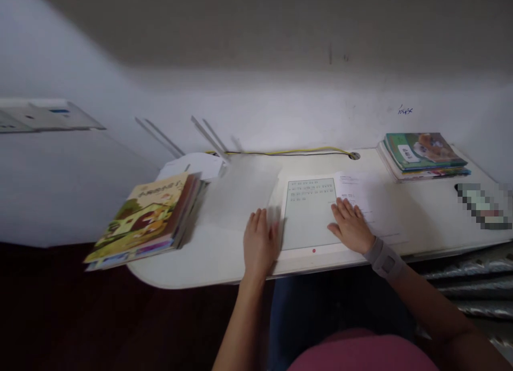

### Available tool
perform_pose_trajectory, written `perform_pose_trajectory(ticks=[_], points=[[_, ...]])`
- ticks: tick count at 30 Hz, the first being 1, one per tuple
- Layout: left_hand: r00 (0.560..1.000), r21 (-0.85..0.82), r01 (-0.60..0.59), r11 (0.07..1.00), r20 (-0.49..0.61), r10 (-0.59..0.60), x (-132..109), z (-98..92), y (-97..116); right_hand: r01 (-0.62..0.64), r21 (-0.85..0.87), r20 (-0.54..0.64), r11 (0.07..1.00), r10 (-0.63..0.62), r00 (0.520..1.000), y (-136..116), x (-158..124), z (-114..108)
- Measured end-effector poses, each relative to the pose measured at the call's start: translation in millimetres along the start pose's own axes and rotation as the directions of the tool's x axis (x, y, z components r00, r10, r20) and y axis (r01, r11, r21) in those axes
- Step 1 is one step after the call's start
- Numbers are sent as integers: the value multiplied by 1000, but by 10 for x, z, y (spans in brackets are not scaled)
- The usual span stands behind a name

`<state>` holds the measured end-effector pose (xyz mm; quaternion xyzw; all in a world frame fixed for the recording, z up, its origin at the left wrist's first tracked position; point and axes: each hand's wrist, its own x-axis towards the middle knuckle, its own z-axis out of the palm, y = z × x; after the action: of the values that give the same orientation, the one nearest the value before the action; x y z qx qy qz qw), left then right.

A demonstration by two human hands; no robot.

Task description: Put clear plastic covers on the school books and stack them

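Note:
My left hand rests at the left side of a white-framed tablet, fingers stretched forward and thumb beside the frame. Its fingertips reach the lower right part of a pale, blurred sheet of paper; I see no clear grip on it. Lines of small text stand at the top of the tablet's greenish screen, and a red dot marks its lower frame. My right hand, with a grey wristband, lies flat with fingers apart over the tablet's right edge and a printed sheet next to it.
A stack of picture books overhangs the left edge of the white table. Another book stack stands at the back right. A router with upright antennas and a yellow cable lie along the wall. A pixelated object sits far right.

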<state>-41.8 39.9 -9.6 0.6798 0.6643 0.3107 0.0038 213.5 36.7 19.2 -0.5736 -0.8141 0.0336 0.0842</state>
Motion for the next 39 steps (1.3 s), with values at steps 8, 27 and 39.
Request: perform_pose_trajectory(ticks=[8, 27, 39], points=[[941, 171, 291, 941, 124, -314, 71, -255, 31, 12, -12, -4, 1000, -12, 1000, 63, 18, 83], [874, -862, 478, -167, 450, 183, 686, -547, 1712, -53, 916, 38, 398, 46, 998, 267, 258, -1306], [899, -621, 437, 651, 333, -285, 447, -425, 194, -337, 938, 264, 80, 466, 844, 1520, -407, -566]])
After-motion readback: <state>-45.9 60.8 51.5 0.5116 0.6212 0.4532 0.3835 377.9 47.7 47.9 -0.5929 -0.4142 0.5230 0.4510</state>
